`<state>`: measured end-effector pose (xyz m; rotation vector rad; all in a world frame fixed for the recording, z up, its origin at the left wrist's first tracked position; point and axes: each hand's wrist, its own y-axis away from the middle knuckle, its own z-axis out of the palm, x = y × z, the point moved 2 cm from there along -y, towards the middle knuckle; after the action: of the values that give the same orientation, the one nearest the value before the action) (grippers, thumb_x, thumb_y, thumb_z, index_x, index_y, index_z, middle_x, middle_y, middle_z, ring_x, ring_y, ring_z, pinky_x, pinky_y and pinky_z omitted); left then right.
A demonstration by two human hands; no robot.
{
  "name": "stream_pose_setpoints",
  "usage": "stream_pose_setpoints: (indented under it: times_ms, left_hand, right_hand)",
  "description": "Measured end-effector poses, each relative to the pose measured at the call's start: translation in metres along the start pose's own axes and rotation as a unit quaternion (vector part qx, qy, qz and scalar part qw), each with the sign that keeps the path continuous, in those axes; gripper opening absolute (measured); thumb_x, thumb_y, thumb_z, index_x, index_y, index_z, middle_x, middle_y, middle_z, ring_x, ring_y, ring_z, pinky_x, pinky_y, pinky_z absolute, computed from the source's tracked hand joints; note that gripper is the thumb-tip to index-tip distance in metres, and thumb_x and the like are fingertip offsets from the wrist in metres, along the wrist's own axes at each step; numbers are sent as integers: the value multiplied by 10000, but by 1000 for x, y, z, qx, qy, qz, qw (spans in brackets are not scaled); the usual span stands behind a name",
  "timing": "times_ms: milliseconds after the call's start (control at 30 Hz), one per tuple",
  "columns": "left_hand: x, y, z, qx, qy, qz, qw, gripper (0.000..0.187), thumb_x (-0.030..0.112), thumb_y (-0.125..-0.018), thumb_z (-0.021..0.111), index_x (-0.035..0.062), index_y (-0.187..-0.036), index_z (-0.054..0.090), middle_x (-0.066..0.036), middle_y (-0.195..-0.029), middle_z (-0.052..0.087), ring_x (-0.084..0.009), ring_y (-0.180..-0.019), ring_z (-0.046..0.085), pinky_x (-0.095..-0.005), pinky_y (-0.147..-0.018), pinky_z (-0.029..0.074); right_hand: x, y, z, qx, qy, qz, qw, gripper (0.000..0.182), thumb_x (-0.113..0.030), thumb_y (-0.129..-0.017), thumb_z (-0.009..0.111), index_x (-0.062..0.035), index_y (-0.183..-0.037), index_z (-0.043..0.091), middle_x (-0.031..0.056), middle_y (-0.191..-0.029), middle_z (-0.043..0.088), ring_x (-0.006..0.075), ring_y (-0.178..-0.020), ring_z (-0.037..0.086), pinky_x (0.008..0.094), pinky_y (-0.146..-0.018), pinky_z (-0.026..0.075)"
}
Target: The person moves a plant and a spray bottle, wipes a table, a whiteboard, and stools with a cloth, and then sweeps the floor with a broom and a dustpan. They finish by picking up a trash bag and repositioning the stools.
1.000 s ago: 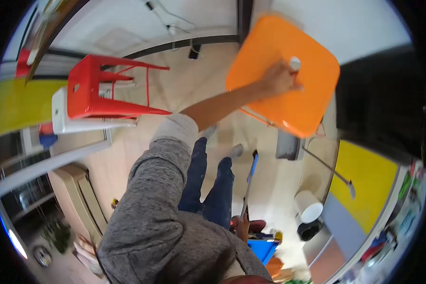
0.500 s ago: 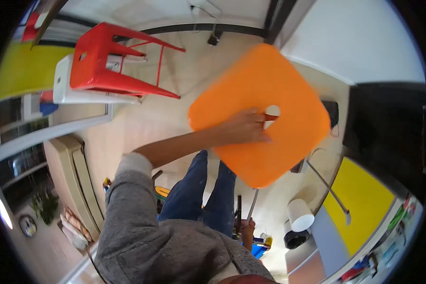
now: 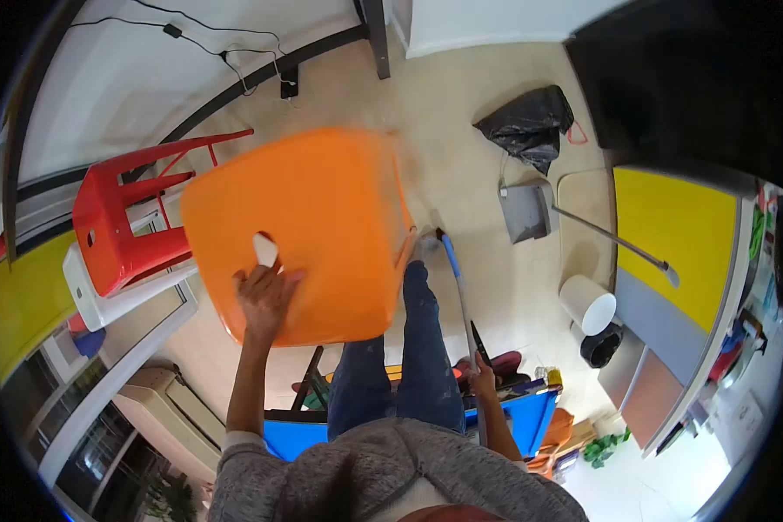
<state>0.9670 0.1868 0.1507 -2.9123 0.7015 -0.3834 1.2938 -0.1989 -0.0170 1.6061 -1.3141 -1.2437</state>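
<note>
An orange stool (image 3: 322, 226) is tipped up in front of me with its square seat facing me, slightly blurred. My left hand (image 3: 265, 300) grips it by the hole in the seat, its fingers curled at the opening. Most of the stool's legs are hidden behind the seat. Down by my right leg, my right hand (image 3: 482, 376) is closed around a long grey-and-blue pole (image 3: 461, 300), whose dark tip is near my foot. What the pole's other end carries cannot be made out.
Red stool (image 3: 104, 230) and white stool (image 3: 87, 287) stand nested at the left. To the right are a grey long-handled dustpan (image 3: 524, 216), a black plastic bag (image 3: 531, 126) and a white bin (image 3: 588, 304). A blue table (image 3: 296, 438) is behind my legs.
The orange stool has moved left in my left hand, toward the red stool. My view has shifted, bringing the dustpan, the bag and more of the pole into sight.
</note>
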Motion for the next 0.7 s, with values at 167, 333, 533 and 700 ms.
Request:
stream_pose_setpoints:
  times_ms: [167, 333, 533, 700]
  left_hand:
    - [-43, 40, -13, 8, -52, -66, 996, 280, 113, -647, 679, 73, -488, 451, -26, -466, 423, -148, -526, 438, -302, -555, 228]
    - [-85, 49, -23, 45, -66, -68, 995, 337, 101, -680, 656, 73, -463, 400, -41, -450, 389, -168, -517, 424, -307, -556, 234]
    - [-125, 22, -30, 47, -41, -41, 997, 332, 98, -694, 637, 51, -471, 396, -65, -469, 386, -203, -512, 395, -331, -544, 254]
    - [-161, -5, -36, 18, -69, -35, 997, 306, 101, -721, 606, 41, -500, 402, -75, -490, 372, -210, -524, 399, -333, -540, 253]
  right_hand:
    - [-57, 13, -2, 2, -51, -27, 998, 551, -59, -738, 518, -154, -1256, 355, -8, -541, 427, 78, -424, 417, 236, -346, 344]
    - [-148, -12, 0, -71, -38, -50, 995, 593, -65, -785, 494, -185, -1307, 239, -32, -485, 375, 59, -358, 343, 212, -317, 305]
    - [-259, -31, 51, -217, -105, -79, 967, 624, -82, -777, 509, -173, -1315, 207, -20, -511, 384, 70, -370, 344, 220, -324, 309]
    - [-324, -97, 128, -318, -56, -74, 944, 621, -79, -744, 535, -128, -1293, 249, 24, -491, 430, 111, -334, 408, 252, -310, 352]
